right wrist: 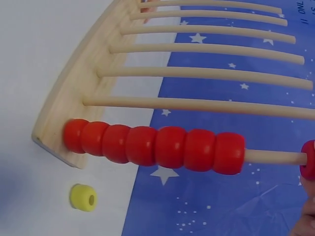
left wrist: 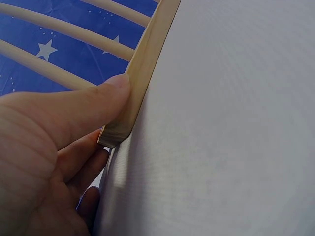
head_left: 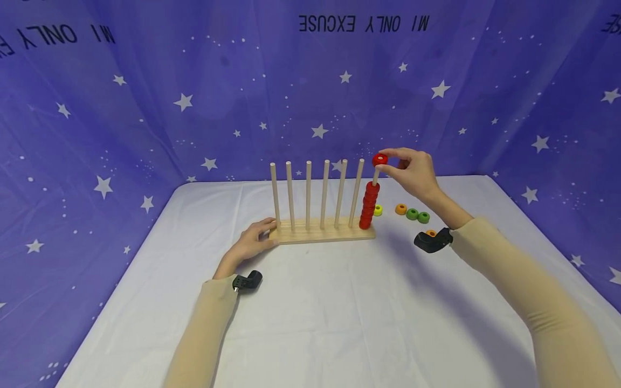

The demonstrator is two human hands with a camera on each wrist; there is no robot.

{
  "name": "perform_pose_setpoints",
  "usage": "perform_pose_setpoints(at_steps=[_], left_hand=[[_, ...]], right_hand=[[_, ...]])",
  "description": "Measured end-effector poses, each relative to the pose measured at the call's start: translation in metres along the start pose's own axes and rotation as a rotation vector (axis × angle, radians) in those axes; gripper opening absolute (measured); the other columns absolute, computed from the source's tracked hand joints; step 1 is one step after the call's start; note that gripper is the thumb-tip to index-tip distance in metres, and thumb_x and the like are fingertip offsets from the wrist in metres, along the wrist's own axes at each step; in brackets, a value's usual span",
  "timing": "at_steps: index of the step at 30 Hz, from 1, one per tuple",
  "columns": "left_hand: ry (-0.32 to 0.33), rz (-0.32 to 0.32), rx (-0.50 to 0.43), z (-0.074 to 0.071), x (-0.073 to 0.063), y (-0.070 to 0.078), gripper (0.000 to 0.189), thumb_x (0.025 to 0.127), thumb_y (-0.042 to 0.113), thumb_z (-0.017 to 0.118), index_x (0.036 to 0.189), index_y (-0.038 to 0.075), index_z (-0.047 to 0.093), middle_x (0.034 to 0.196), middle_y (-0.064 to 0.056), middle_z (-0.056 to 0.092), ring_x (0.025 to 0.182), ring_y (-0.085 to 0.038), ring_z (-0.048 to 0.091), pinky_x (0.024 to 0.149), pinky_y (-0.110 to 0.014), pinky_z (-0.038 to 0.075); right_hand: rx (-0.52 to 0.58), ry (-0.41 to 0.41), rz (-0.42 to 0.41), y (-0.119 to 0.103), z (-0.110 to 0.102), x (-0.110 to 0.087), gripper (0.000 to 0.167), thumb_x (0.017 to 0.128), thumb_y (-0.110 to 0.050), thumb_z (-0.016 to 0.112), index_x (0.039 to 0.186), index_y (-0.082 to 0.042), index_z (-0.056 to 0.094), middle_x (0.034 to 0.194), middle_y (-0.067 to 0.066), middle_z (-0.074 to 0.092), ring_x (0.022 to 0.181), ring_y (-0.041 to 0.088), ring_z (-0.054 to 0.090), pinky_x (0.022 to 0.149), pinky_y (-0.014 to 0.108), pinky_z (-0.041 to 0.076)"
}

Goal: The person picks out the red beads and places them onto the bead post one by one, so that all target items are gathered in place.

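Observation:
A wooden peg rack (head_left: 310, 233) with several upright pegs stands on the white table. Its rightmost peg carries a stack of red beads (head_left: 368, 206), (right wrist: 171, 147) in the right wrist view. At the top of that peg my right hand (head_left: 412, 171) pinches another red bead (head_left: 380, 159) between thumb and fingers, with the peg tip at its hole. My left hand (head_left: 252, 241) grips the left end of the rack's base (left wrist: 142, 73), thumb on the front edge and fingers behind. The other pegs hold no beads.
Right of the rack lie a yellow bead (head_left: 378, 210), an orange bead (head_left: 400, 209), two green beads (head_left: 412, 214) and another orange bead (head_left: 431, 233), partly hidden by the right wrist camera (head_left: 433, 241). A purple starred cloth (head_left: 271, 97) hangs behind the table.

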State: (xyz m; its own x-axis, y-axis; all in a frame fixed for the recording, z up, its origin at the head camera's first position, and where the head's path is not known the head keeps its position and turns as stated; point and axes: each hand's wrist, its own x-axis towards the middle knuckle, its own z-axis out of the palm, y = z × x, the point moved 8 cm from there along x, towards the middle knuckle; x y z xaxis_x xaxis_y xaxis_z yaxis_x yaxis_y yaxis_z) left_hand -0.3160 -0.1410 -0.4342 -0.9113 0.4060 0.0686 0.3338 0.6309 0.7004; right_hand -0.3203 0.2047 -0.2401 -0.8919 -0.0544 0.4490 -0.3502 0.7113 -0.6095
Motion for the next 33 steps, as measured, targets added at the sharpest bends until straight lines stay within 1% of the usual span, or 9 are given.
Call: perform_pose_setpoints(at_steps=[3,9,16,18,22,25,27,30,33], left_hand=[[-0.002,0.000,-0.007,0.001,0.000,0.001,0.058,0.087,0.018,0.064,0.137,-0.002,0.043,0.151,-0.019,0.031,0.139,-0.044,0.026,0.111,-0.065,0.015],[-0.001,-0.004,-0.003,0.001,0.001,0.001,0.057,0.087,0.018,0.064,0.137,-0.002,0.043,0.151,-0.019,0.032,0.139,-0.043,0.026,0.111,-0.065,0.015],[0.001,-0.006,0.010,0.001,0.000,0.001,0.057,0.087,0.018,0.063,0.137,-0.002,0.044,0.151,-0.019,0.032,0.139,-0.044,0.026,0.111,-0.066,0.016],[0.003,-0.007,0.005,0.001,0.000,0.001,0.057,0.087,0.018,0.064,0.137,-0.002,0.044,0.151,-0.019,0.033,0.139,-0.044,0.027,0.111,-0.065,0.017],[0.000,-0.004,0.006,0.002,0.000,0.001,0.057,0.087,0.017,0.064,0.137,-0.002,0.044,0.151,-0.019,0.033,0.138,-0.044,0.027,0.112,-0.062,0.020],[0.001,-0.008,0.006,0.001,0.000,0.000,0.058,0.087,0.018,0.064,0.137,-0.002,0.043,0.151,-0.019,0.032,0.138,-0.043,0.027,0.111,-0.064,0.018],[0.002,-0.012,-0.002,0.001,0.000,-0.001,0.058,0.087,0.017,0.064,0.138,-0.002,0.043,0.151,-0.018,0.032,0.139,-0.043,0.026,0.111,-0.065,0.016],[0.001,-0.013,-0.007,0.001,0.000,-0.001,0.058,0.087,0.017,0.063,0.138,-0.002,0.042,0.152,-0.018,0.032,0.139,-0.043,0.026,0.111,-0.066,0.015],[0.004,-0.008,-0.008,0.000,0.000,0.000,0.058,0.087,0.017,0.064,0.138,-0.002,0.042,0.151,-0.019,0.032,0.139,-0.044,0.026,0.111,-0.065,0.017]], right_hand=[[-0.007,-0.008,0.008,0.005,0.003,-0.002,0.038,0.082,-0.030,0.072,0.116,-0.013,0.068,0.100,0.014,0.067,0.051,0.009,0.037,0.046,0.022,0.030],[0.000,-0.004,-0.002,0.006,0.004,-0.003,0.039,0.081,-0.030,0.073,0.115,-0.013,0.068,0.098,0.013,0.066,0.052,0.012,0.037,0.046,0.022,0.029],[0.007,-0.029,0.028,0.013,0.009,-0.006,0.042,0.081,-0.030,0.073,0.117,-0.011,0.067,0.087,0.012,0.060,0.053,0.016,0.038,0.045,0.023,0.028],[0.011,-0.043,0.039,0.016,0.012,-0.008,0.043,0.081,-0.030,0.073,0.119,-0.010,0.066,0.089,0.012,0.061,0.053,0.016,0.038,0.045,0.023,0.028],[0.012,-0.066,0.058,0.022,0.019,-0.011,0.045,0.081,-0.031,0.073,0.119,-0.010,0.066,0.089,0.012,0.059,0.054,0.016,0.038,0.045,0.024,0.027],[0.006,-0.073,0.062,0.025,0.023,-0.012,0.044,0.081,-0.030,0.073,0.118,-0.009,0.066,0.085,0.011,0.057,0.055,0.017,0.039,0.044,0.024,0.028],[0.004,-0.074,0.058,0.025,0.025,-0.013,0.043,0.081,-0.028,0.074,0.118,-0.009,0.066,0.085,0.011,0.058,0.056,0.017,0.039,0.045,0.024,0.028],[0.011,-0.073,0.052,0.025,0.026,-0.014,0.041,0.081,-0.026,0.074,0.117,-0.008,0.067,0.087,0.012,0.060,0.055,0.017,0.040,0.045,0.023,0.029],[0.024,-0.070,0.048,0.025,0.026,-0.015,0.041,0.080,-0.025,0.074,0.117,-0.008,0.067,0.091,0.013,0.062,0.055,0.017,0.040,0.045,0.023,0.029]])
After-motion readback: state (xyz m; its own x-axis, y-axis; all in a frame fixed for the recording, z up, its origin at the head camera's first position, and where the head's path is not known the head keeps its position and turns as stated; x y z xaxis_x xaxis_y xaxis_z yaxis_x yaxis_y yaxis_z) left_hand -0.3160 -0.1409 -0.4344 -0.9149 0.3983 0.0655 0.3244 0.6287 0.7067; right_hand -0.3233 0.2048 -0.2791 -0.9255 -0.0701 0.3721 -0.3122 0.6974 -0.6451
